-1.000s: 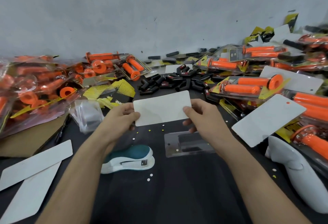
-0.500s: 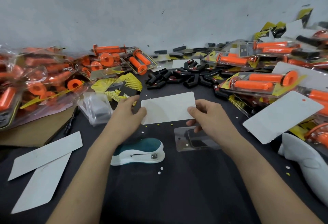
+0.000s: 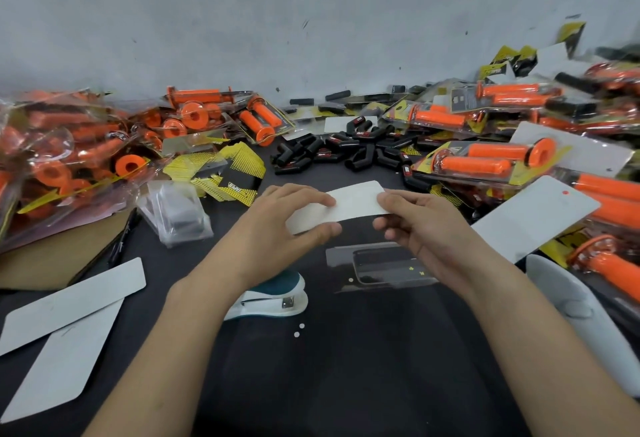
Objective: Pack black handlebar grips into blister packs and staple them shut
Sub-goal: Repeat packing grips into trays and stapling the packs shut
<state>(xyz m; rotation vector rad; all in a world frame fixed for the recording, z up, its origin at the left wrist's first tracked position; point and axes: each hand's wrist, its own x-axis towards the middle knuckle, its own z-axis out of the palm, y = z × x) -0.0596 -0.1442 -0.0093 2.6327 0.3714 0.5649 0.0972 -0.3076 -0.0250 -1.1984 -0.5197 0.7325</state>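
A white backing card is held above the dark table. My left hand pinches its left end, fingers over the top and thumb beneath. My right hand pinches its right end. Below the card lies a clear blister shell, flat on the table with a dark recess showing. A teal and white stapler sits under my left wrist. A heap of loose black handlebar grips lies farther back at the centre.
Packed orange grips pile up right and back; bagged orange grips fill the left. Yellow printed cards and a stack of clear blisters lie left. White cards flank me. A white object sits at right.
My left hand has slid rightward over the card, so it covers more of its left half. The card has tilted flatter and its visible face looks narrower. The camera view has shifted a little.
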